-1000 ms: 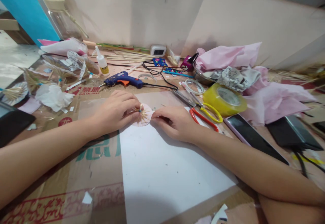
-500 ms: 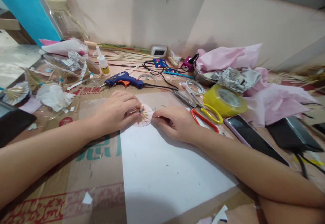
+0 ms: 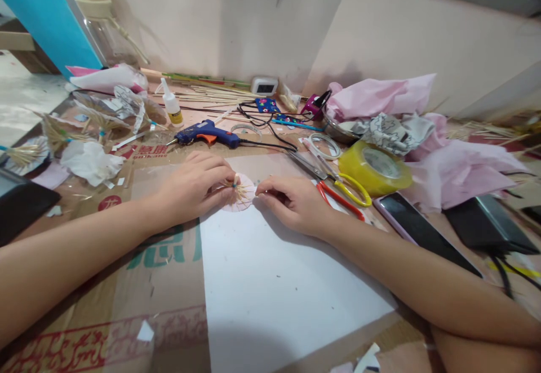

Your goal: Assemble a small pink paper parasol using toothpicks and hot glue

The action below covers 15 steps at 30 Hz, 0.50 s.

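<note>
1. While the left hand (image 3: 192, 184) pinches the blue hub (image 3: 234, 184) of a small pink paper disc (image 3: 244, 198), fingers narrow over its fanned stick ribs (image 3: 240, 191), the right hand (image 3: 291, 201) is curled, with thumb and forefinger nipped on the disc's right edge.
2. Disc lies flat at the far edge of the white sheet (image 3: 270, 283), over cardboard (image 3: 160, 260), between both hands.
3. Step, as I read it: ribs being pressed onto the paper. A next move calls for a steady hub and light fingertip pressure, since the paper looks flimsy.
4. Around: glue gun (image 3: 207, 133) near, behind the left hand; scissors (image 3: 338, 187) just beside the right hand; yellow tape roll (image 3: 374, 170), phone (image 3: 418, 223) and pink tissue (image 3: 456, 173) further right.
5. Nothing blocks the disc, though the scissors crowd the right hand's outer side.
</note>
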### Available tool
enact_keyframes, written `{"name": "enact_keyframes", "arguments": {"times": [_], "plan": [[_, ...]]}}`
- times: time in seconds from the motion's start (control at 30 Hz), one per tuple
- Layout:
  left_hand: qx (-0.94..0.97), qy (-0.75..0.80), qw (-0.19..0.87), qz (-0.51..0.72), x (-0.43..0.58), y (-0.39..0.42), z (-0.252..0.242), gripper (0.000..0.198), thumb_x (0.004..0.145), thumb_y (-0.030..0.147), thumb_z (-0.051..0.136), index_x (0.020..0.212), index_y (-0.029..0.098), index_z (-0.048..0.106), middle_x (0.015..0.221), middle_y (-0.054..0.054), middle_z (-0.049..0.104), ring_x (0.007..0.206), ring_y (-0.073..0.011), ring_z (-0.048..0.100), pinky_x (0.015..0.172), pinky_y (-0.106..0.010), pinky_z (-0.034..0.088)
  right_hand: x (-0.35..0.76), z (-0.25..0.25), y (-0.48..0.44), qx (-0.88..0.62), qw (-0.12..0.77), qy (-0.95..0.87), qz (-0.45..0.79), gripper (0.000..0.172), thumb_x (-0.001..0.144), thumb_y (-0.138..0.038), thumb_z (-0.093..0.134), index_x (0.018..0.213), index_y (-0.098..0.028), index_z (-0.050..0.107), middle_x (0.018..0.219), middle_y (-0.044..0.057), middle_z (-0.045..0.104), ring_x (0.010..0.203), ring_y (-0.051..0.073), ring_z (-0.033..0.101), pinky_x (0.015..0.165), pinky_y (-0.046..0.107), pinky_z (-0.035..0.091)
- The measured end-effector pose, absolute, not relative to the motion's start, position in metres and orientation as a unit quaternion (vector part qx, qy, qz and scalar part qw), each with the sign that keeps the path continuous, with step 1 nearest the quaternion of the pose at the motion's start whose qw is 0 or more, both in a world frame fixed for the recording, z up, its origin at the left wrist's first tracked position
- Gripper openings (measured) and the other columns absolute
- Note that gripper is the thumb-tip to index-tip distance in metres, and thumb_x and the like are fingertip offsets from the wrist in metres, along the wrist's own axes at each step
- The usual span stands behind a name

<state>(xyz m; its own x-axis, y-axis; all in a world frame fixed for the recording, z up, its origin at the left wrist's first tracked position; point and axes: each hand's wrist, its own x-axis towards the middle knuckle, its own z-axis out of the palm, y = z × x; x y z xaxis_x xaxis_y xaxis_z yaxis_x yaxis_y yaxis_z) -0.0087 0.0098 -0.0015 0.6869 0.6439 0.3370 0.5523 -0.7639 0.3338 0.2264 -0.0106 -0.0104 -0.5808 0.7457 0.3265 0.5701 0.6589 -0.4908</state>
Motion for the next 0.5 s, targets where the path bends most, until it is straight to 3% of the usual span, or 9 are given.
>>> {"name": "enact_keyframes", "arguments": {"times": [0.23,0.5], "plan": [[0.913,0.328,0.091,0.225,-0.0092,0.0094,-0.0028,0.028,0.093,0.038,0.044,0.088,0.018,0.062,0.096,-0.006,0.067,0.094,-0.0223,0.058,0.086,-0.037,0.037,0.2258,-0.0092,-0.0112,-0.339,0.25,-0.898,0.125,0.016,0.082,-0.012,0.05,0.082,-0.017,0.065,0.067,0.0,0.066,0.055,0.01,0.05,0.055,0.022,0.036],[0.916,0.317,0.077,0.232,-0.009,0.0093,-0.003,0.027,0.093,0.036,0.044,0.088,0.017,0.063,0.096,-0.006,0.067,0.093,-0.0226,0.058,0.086,-0.037,0.037,0.2264,-0.0097,-0.0109,-0.306,0.25,-0.91,0.125,0.017,0.084,-0.012,0.049,0.081,-0.017,0.064,0.071,0.003,0.069,0.062,0.012,0.057,0.059,0.022,0.039]]}}
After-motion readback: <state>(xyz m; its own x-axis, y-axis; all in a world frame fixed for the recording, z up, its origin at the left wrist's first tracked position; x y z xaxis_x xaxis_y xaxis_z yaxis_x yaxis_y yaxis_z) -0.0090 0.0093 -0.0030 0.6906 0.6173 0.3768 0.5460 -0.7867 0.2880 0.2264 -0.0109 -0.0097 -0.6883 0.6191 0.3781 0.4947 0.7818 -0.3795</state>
